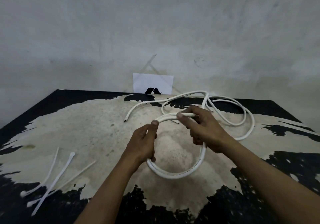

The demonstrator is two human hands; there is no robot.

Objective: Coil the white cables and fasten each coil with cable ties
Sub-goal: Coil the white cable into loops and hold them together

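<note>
The person holds a loop of white round plastic cable (173, 175) just above the worn black and beige table (86, 128), near the middle of it. The left hand (143, 144) grips the left side of the loop, with the thumb on top and the fingers curled under it. The right hand (206, 130) holds the far side of the loop, and its fingers (188, 122) pinch the cable where two turns lie together.

The loop is roughly round and lies almost flat, and I count about two turns in it. The rest of the white cable (200, 91) lies in loose curves on the table, beyond the hands and to the right. It is therefore nearer to the right hand, and I judge this hand will draw in the next turn. I cannot tell if the loose curves are one cable or several.

The white plastic cable ties (56, 180) lie crossed on the near left of the table, well apart from the loop and nearer to the left hand. None of them is on the loop yet.
</note>
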